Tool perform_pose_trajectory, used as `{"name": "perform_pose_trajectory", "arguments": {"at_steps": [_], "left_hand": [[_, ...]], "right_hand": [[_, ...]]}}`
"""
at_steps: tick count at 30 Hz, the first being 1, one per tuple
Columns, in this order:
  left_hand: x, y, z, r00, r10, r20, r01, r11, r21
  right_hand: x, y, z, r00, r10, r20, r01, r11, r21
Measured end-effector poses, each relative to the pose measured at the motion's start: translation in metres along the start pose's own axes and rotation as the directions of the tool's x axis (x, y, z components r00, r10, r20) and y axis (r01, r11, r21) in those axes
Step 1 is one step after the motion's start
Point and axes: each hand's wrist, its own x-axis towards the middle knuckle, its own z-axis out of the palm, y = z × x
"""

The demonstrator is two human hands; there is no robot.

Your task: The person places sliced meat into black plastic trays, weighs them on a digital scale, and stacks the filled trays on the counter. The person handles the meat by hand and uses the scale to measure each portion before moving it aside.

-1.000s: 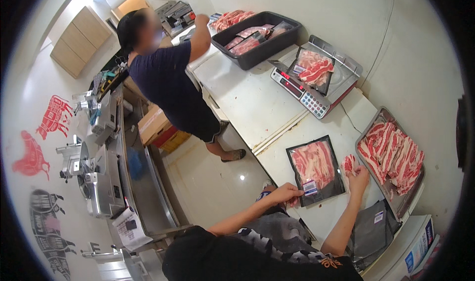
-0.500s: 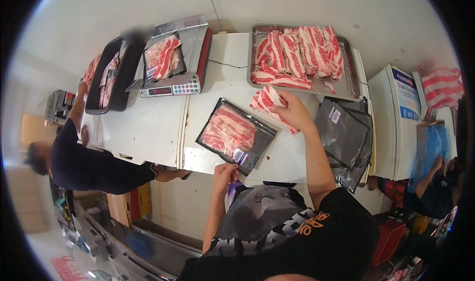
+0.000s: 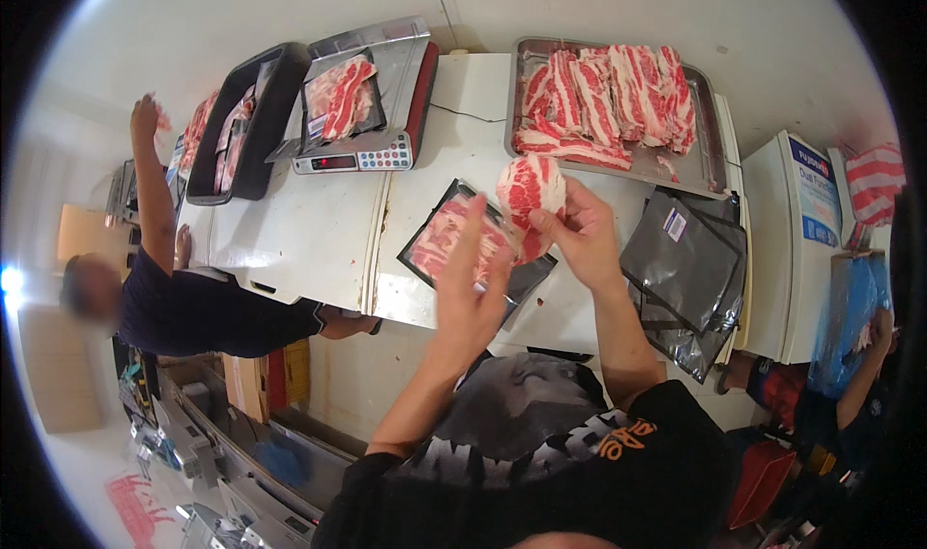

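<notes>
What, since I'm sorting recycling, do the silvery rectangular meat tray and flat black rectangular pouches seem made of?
Silvery rectangular meat tray: probably metal, satiny, from its grey sheen. Flat black rectangular pouches: likely plastic film, shiny, from highlights and creases.

red digits point(image 3: 334, 162) lit on the scale point(image 3: 309, 164) near the counter's point(image 3: 290, 230) back edge, white label point(image 3: 674, 225) on a dark pouch point(image 3: 666, 264) by its right edge, blue-and-white printed sticker point(image 3: 816, 192) on the white cabinet point(image 3: 768, 250) beyond, orange lettering point(image 3: 626, 440) on a black shirt point(image 3: 589, 491)

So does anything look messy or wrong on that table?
A little. The flat black bags lie in a crooked, overlapping pile, and a dark speck, too small to identify, marks the white table, nearer the person than the meat slice in the right hand.
</notes>
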Motion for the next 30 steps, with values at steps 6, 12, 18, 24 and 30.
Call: {"name": "perform_pose_trajectory", "arguments": {"at_steps": [6, 12, 18, 24, 30], "left_hand": [[0.011, 0.004, 0.020, 0.980, -0.196, -0.043, 0.168, 0.917, -0.361], [0.019, 0.011, 0.007, 0.985, -0.172, 0.002, 0.170, 0.968, -0.185], [0.022, 0.011, -0.005, 0.971, -0.216, 0.106, 0.220, 0.975, -0.030], [0.023, -0.003, -0.012, 0.958, -0.117, 0.261, 0.170, 0.967, -0.188], [0.030, 0.000, -0.028, 0.910, -0.145, 0.388, 0.150, 0.989, 0.017]], "right_hand": [[-0.008, 0.010, 0.015, 0.999, -0.026, 0.035, 0.028, 0.997, -0.070], [-0.014, 0.006, 0.014, 0.998, -0.060, 0.031, 0.067, 0.948, -0.311], [-0.014, -0.007, 0.020, 0.980, -0.198, 0.030, 0.191, 0.882, -0.430], [0.006, -0.039, 0.007, 0.849, -0.451, 0.275, 0.527, 0.744, -0.409], [0.017, -0.069, -0.008, 0.798, -0.081, 0.597, 0.450, 0.740, -0.500]]}}
